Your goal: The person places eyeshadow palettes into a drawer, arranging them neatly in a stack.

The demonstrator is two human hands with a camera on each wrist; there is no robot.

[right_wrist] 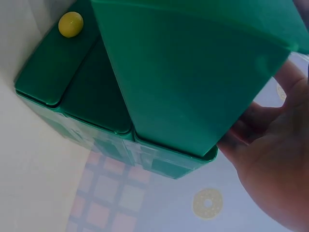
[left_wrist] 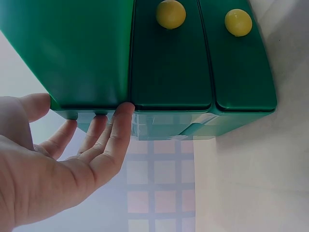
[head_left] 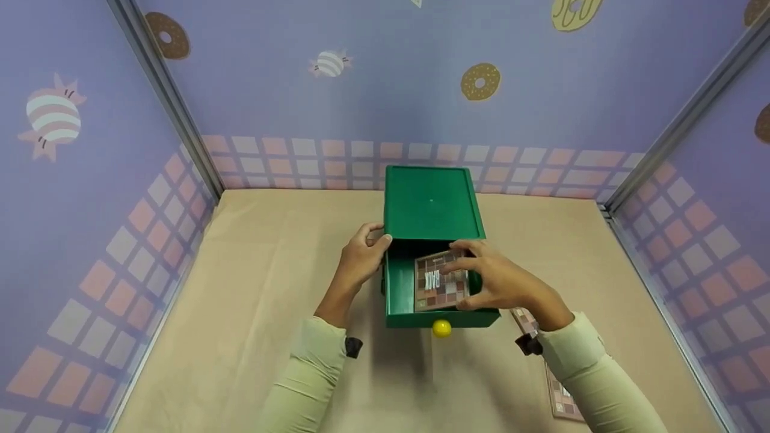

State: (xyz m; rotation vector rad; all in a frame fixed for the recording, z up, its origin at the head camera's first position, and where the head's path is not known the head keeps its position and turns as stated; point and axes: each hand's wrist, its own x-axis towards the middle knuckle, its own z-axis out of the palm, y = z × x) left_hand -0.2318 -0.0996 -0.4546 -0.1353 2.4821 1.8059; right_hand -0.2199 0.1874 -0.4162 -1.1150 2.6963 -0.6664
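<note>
A green drawer cabinet (head_left: 433, 204) stands with its top drawer (head_left: 400, 294) pulled out, a yellow knob (head_left: 442, 328) on the drawer's front. Inside the drawer lies a tilted flat eyeshadow palette (head_left: 439, 294) with a grid of brown and pink squares and white lettering. My right hand (head_left: 496, 276) holds the palette at its right side, thumb at the near edge and fingers over the far part. My left hand (head_left: 361, 255) rests against the cabinet's left side near the front corner. The left wrist view shows its fingers (left_wrist: 118, 140) fairly straight against the cabinet edge.
Two lower drawers with yellow knobs (left_wrist: 238, 22) are closed beneath the top one. On the beige table (head_left: 258, 300), another palette (head_left: 562, 397) and a similar patterned item (head_left: 524, 320) lie partly hidden by my right arm. Patterned purple walls (head_left: 391, 102) enclose the table.
</note>
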